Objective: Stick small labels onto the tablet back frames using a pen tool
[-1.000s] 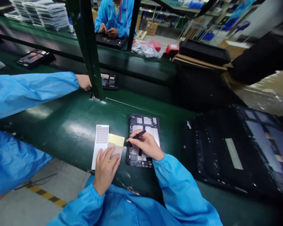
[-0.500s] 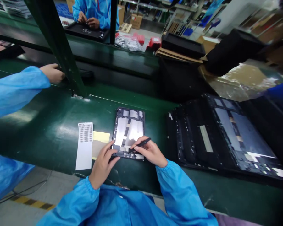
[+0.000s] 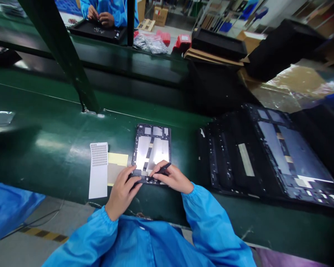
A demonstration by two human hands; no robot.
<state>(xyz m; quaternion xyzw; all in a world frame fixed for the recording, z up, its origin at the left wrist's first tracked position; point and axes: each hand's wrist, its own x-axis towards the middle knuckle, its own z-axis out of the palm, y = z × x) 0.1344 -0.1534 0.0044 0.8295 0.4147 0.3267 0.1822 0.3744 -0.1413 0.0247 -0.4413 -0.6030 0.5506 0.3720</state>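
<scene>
The right hand (image 3: 173,178) pinches a black pen-like tool (image 3: 165,167) over the near end of an opened tablet (image 3: 156,151) on the green workbench (image 3: 58,167). The left hand (image 3: 122,191), thumb and fingers apart, touches the tablet's near left corner.

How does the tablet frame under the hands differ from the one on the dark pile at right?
The near frame lies on the green bench; the right frame sits on the dark pile. The left hand touches the near frame; no hand touches the right frame. Both have dark borders, pale panels and a dark strip between them.
</scene>
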